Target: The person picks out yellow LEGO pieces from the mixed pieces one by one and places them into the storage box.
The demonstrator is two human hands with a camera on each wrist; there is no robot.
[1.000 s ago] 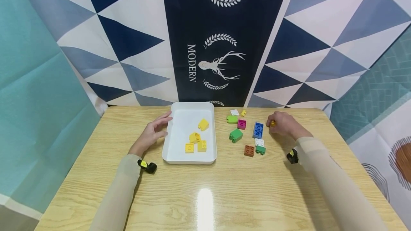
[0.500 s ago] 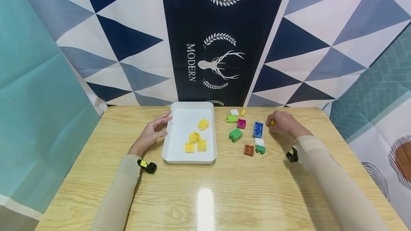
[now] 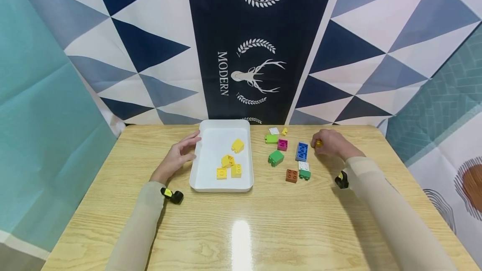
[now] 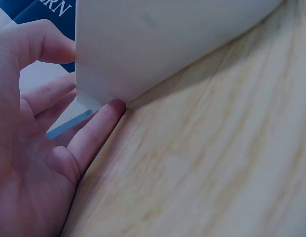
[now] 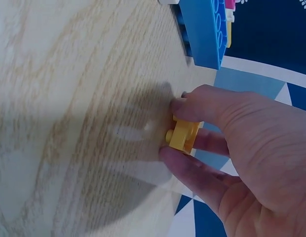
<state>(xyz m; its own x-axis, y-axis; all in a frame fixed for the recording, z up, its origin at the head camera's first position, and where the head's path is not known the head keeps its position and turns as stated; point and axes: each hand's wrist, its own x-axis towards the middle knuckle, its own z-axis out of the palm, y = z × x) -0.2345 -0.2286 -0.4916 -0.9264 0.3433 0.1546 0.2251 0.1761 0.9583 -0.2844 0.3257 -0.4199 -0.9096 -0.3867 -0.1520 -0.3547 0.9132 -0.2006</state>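
My right hand (image 3: 329, 142) pinches a small yellow toy brick (image 5: 181, 134) between thumb and fingertips, low at the tabletop on the right; in the head view the hand mostly covers it. A white tray (image 3: 196, 170) stands left of the bricks, with several yellow bricks (image 3: 236, 170) inside. Loosely spread, the fingers of my left hand (image 3: 176, 156) touch the tray's outer left wall. In the left wrist view, fingertips (image 4: 116, 106) rest against the tray wall near the table. Just left of my right hand lies a blue brick (image 3: 301, 152), studs down.
Between tray and right hand lie a green brick (image 3: 276, 158), a lime brick (image 3: 271, 139), a magenta brick (image 3: 282, 144), a brown brick (image 3: 291, 175), white bricks (image 3: 303, 165), a dark green brick (image 3: 304, 175) and a small yellow piece (image 3: 284, 131). A patterned cloth (image 3: 248, 53) borders the table's back edge.
Both hands, the tray and the bricks stay in place; only the head view shifts very slightly.
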